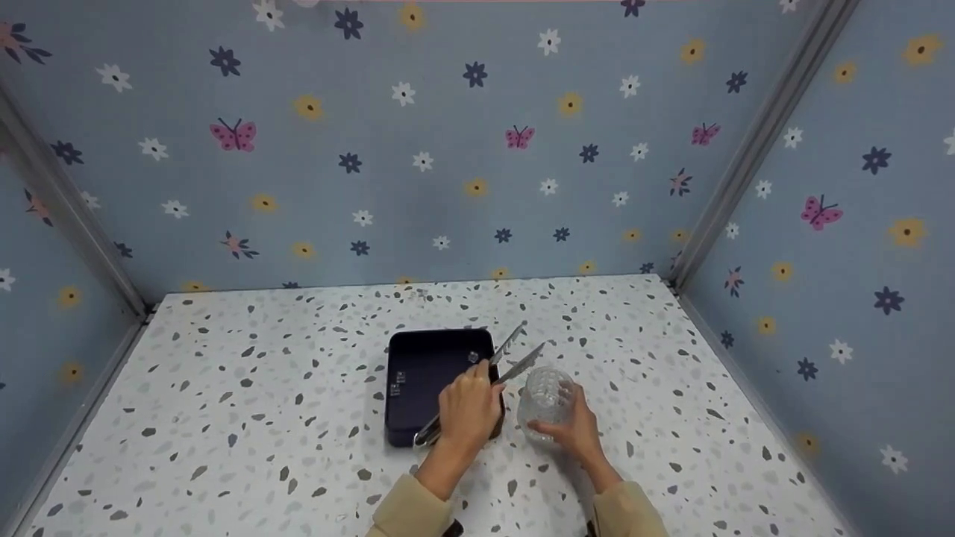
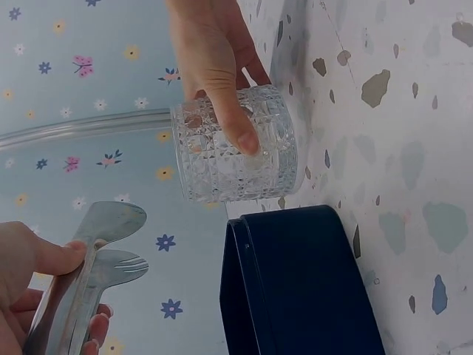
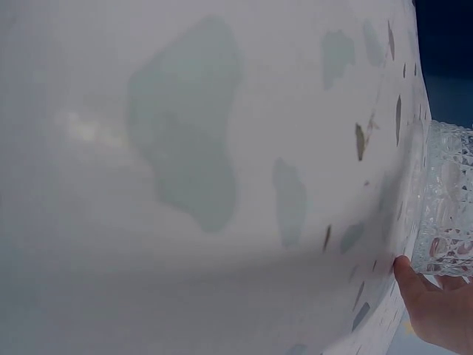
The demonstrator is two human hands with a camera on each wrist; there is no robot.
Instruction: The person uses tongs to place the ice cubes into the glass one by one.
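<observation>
a white table (image 1: 246, 447), scattered with grey, brown and pale green flecks, fills the lower part of the head view, its far edge running along the back wall (image 1: 418, 224). that wall, the left wall (image 1: 45, 328) and the right wall (image 1: 835, 298) are pale blue and printed with small flowers, white and yellow among them; pink butterflies show on the back and right ones. a grey strip runs up each corner, one at left (image 1: 71, 205) and one at right (image 1: 759, 143). near the middle of the table lies a dark blue box (image 1: 425, 380) with rounded corners, a raised rim and small pale marks inside. the left hand (image 1: 470, 403), above the box's right side, grips metal tongs (image 1: 524, 364); their two ends, one slotted like a fork, stand apart and point past the rim toward the back wall. just right of the box is a clear glass (image 1: 541, 399) with a cut pattern. the right hand (image 1: 576, 426) holds it from the right, thumb on the near side and fingers on the far side; whether its base touches the table cannot be told. tan sleeves (image 1: 412, 507) cover both forearms at the near edge of the view.
</observation>
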